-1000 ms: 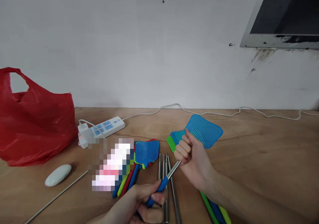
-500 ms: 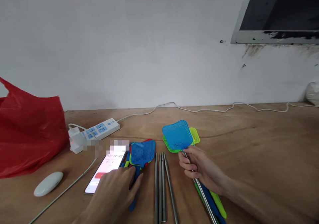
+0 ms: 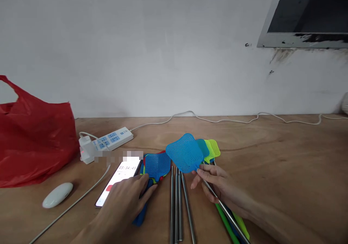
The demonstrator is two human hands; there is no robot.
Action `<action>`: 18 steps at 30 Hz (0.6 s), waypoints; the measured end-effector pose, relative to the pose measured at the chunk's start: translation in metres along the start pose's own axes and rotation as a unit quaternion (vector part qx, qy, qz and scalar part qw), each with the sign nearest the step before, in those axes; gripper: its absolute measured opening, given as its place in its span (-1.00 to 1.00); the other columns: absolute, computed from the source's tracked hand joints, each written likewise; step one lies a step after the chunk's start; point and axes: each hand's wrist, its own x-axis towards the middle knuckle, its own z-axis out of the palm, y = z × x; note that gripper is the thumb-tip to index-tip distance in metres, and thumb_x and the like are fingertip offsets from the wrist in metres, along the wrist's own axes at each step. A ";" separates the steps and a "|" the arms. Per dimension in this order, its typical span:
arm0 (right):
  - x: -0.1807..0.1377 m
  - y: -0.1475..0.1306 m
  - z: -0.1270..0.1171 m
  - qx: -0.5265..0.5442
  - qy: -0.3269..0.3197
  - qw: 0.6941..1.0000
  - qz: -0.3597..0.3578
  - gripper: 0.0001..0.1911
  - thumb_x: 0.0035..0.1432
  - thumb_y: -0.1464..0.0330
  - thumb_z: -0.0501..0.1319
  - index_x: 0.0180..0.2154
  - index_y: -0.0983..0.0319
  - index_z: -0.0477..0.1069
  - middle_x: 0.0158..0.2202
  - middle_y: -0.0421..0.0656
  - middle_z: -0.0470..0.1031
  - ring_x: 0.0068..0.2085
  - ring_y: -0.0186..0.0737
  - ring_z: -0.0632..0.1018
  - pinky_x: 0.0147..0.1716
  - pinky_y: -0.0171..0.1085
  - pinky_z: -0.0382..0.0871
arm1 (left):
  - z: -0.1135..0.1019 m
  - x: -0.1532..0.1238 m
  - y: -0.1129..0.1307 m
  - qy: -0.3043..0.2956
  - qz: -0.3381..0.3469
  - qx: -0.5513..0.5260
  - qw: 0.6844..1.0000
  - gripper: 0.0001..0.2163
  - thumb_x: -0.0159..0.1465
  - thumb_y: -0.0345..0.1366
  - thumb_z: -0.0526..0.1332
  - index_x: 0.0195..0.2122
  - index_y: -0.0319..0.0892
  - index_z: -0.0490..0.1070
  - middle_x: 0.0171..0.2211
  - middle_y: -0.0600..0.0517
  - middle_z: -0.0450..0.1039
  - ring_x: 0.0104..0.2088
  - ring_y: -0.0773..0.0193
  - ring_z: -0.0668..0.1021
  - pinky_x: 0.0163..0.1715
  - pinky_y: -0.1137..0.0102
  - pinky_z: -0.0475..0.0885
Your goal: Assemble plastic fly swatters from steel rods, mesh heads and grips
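My right hand [image 3: 217,182] pinches a blue fly swatter [image 3: 185,153] by its metal rod, just below the mesh head, which is raised and tilted. Under it lie more swatters, with a yellow-green head [image 3: 212,150] and a teal-looking head [image 3: 203,148] showing. Their green and yellow handles run beneath my right forearm. My left hand [image 3: 129,193] is closed over a blue plastic handle [image 3: 141,215] beside a stack of swatter heads, a blue head [image 3: 157,165] on top. The fingertips are partly hidden. Several loose metal rods [image 3: 179,204] lie between my hands.
A phone [image 3: 119,179] showing a timer lies partly under my left hand. Behind it are a white power strip [image 3: 122,137] with a plugged-in charger and a red plastic bag [image 3: 35,139]. A white oval object [image 3: 57,195] sits at left. A cable runs along the wall.
The blue swatter in my right hand has swung left and tilted, uncovering more of the heads beneath. The blue handle at my left hand has shifted slightly left. The view has moved a little.
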 end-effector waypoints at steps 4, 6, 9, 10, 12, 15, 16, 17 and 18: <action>-0.005 -0.003 -0.001 0.010 -0.006 0.998 0.057 -0.51 0.10 -0.02 0.33 -0.23 0.29 0.48 -0.55 -0.25 0.44 -0.70 -0.55 0.15 -0.74 -0.44 -0.13 | -0.006 0.001 -0.001 0.132 0.017 -0.145 0.981 -0.72 0.44 -0.01 0.01 -0.18 -0.08 0.33 -0.32 0.02 0.50 -0.35 0.06 0.57 -0.38 0.27 0.35; -0.010 -0.006 -0.001 0.033 -0.033 0.994 0.101 -0.57 0.13 0.04 0.33 -0.19 0.28 0.52 -0.61 -0.31 0.35 -0.70 -0.55 0.10 -0.73 -0.45 -0.18 | -0.011 0.003 0.000 0.165 0.031 -0.230 0.959 -0.70 0.43 -0.02 0.05 0.07 -0.04 0.25 -0.15 -0.02 0.49 -0.22 0.05 0.56 -0.29 0.23 0.42; -0.018 -0.010 0.003 0.081 -0.081 0.981 0.157 -0.69 0.11 0.22 0.34 -0.16 0.28 0.57 -0.61 -0.32 0.30 -0.67 -0.55 0.07 -0.71 -0.45 -0.22 | -0.019 0.005 0.006 0.161 0.067 -0.323 0.930 -0.57 0.42 -0.11 0.11 0.27 0.04 0.08 0.08 -0.07 0.41 -0.01 0.02 0.50 -0.13 0.19 0.46; -0.021 -0.011 0.004 0.088 -0.097 0.977 0.167 -0.70 0.09 0.26 0.34 -0.16 0.28 0.58 -0.60 -0.32 0.30 -0.67 -0.55 0.06 -0.71 -0.45 -0.23 | -0.022 0.006 0.007 0.153 0.086 -0.341 0.923 -0.58 0.42 -0.14 0.11 0.28 0.04 0.08 0.13 -0.07 0.38 0.05 0.02 0.48 -0.07 0.18 0.45; -0.023 -0.012 0.006 0.080 -0.126 0.974 0.172 -0.70 0.09 0.29 0.34 -0.14 0.27 0.59 -0.58 -0.31 0.33 -0.67 -0.56 0.04 -0.71 -0.44 -0.23 | -0.026 0.008 0.008 0.139 0.124 -0.357 0.915 -0.67 0.44 -0.19 0.09 0.21 0.01 0.19 0.17 -0.06 0.35 0.10 0.03 0.44 0.05 0.16 0.40; -0.024 -0.009 0.006 0.015 -0.150 0.976 0.159 -0.64 0.19 0.15 0.29 -0.14 0.28 0.58 -0.58 -0.28 0.36 -0.69 -0.54 0.04 -0.72 -0.40 -0.21 | -0.030 0.012 0.006 0.102 0.153 -0.355 0.917 -0.83 0.45 -0.21 0.03 -0.13 -0.09 0.38 -0.07 -0.02 0.49 -0.08 0.13 0.51 -0.01 0.22 0.41; -0.024 -0.008 0.006 -0.017 -0.154 0.977 0.146 -0.61 0.22 0.10 0.25 -0.15 0.29 0.58 -0.59 -0.29 0.36 -0.69 -0.53 0.05 -0.72 -0.39 -0.20 | -0.030 0.014 0.005 0.091 0.152 -0.355 0.918 -0.80 0.45 -0.20 0.03 -0.26 -0.11 0.36 -0.23 0.02 0.50 -0.20 0.17 0.52 -0.10 0.26 0.44; -0.023 -0.007 0.005 -0.052 -0.157 0.978 0.130 -0.59 0.24 0.07 0.22 -0.17 0.29 0.58 -0.60 -0.30 0.33 -0.70 -0.51 0.05 -0.71 -0.39 -0.19 | -0.030 0.015 0.004 0.078 0.150 -0.361 0.917 -0.75 0.45 -0.18 0.02 -0.35 -0.12 0.32 -0.36 0.06 0.46 -0.32 0.22 0.50 -0.21 0.30 0.45; -0.023 -0.005 0.005 -0.088 -0.157 0.977 0.111 -0.58 0.26 0.06 0.19 -0.20 0.29 0.57 -0.62 -0.32 0.29 -0.69 -0.50 0.04 -0.71 -0.38 -0.18 | -0.029 0.016 0.003 0.060 0.147 -0.375 0.913 -0.72 0.45 -0.17 0.02 -0.40 -0.11 0.27 -0.45 0.10 0.40 -0.40 0.25 0.47 -0.30 0.34 0.45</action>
